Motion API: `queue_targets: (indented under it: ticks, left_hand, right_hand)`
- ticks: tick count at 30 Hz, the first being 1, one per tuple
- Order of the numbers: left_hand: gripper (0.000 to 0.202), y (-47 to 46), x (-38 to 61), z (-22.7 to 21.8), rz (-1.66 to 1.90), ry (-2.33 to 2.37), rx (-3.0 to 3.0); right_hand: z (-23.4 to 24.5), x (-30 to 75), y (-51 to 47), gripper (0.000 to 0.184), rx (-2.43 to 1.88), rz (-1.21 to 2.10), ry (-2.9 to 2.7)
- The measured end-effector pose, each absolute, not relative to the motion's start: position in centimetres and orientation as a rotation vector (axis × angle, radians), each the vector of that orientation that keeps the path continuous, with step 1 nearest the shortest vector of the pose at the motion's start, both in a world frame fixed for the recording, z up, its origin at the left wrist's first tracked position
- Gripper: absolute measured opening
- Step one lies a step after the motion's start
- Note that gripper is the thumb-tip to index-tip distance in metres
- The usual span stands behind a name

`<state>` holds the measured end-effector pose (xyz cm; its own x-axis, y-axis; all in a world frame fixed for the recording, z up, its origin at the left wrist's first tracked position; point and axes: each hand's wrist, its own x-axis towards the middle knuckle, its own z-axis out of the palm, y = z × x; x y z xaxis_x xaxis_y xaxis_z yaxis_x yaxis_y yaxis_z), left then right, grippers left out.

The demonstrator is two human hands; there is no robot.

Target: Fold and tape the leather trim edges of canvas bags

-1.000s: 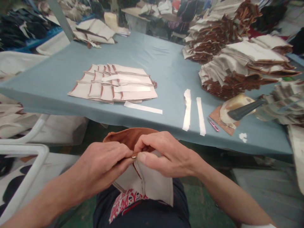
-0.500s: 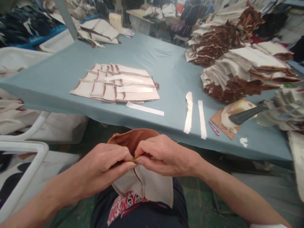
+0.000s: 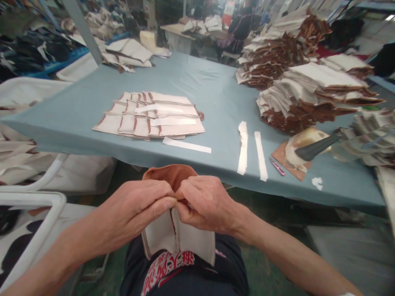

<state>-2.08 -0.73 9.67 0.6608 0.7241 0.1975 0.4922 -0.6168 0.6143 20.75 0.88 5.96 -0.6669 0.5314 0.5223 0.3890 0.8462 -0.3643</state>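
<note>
Left hand [image 3: 135,209] and right hand [image 3: 206,203] both pinch the pouch [image 3: 185,242] at its top edge, fingertips touching. Pouch hangs below the tabletop [image 3: 216,86] near edge. Best: grip tight beside the seam, even tension, else it skews.

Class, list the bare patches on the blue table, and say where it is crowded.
Bare: the middle of the table, between the laid-out pouches and the right-hand stacks; also its near-left corner. Crowded: the right end, with stacks, board and white strips. Left hand and right hand hold a pouch.
</note>
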Motion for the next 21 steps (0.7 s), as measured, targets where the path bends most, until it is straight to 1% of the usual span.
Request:
queue_targets:
  ticks: [2, 6, 8, 11, 12, 14, 16, 18, 21]
  left_hand:
    - [0.041, -0.4, -1.8, 9.7, 0.636, 0.902, 2.289]
    - [0.043, -0.2, -1.1, 10.0, 0.713, 0.734, 2.029]
    - [0.042, -0.4, -0.8, 10.5, 0.715, 0.718, 1.968]
    - [0.038, -1.5, -0.8, 11.1, 0.683, 0.775, 2.082]
    - [0.037, -2.0, -0.9, 11.2, 0.677, 0.802, 2.150]
    - [0.035, -2.9, -1.2, 11.0, 0.705, 0.862, 2.273]
    - [0.035, -3.4, -1.7, 10.6, 0.777, 0.917, 2.362]
    - [0.037, -3.4, -2.5, 9.9, 0.842, 0.983, 2.392]
    - [0.036, -2.6, -4.1, 8.6, 0.833, 1.054, 2.342]
  right_hand:
    - [6.6, 21.0, 1.0, 0.021, -0.637, 0.463, -2.343]
    - [9.1, 21.7, 1.0, 0.020, -0.483, 0.922, -2.254]
    - [10.2, 22.0, 1.2, 0.019, -0.428, 1.037, -2.275]
    - [10.6, 22.7, 2.1, 0.013, -0.441, 1.071, -2.327]
    - [10.2, 23.0, 2.6, 0.014, -0.473, 1.069, -2.338]
    - [8.8, 23.8, 3.7, 0.022, -0.569, 1.086, -2.338]
    - [7.3, 24.7, 4.6, 0.025, -0.676, 1.130, -2.321]
    - [6.4, 25.4, 4.8, 0.025, -0.716, 1.188, -2.269]
    - [7.0, 26.0, 3.9, 0.023, -0.639, 1.151, -2.194]
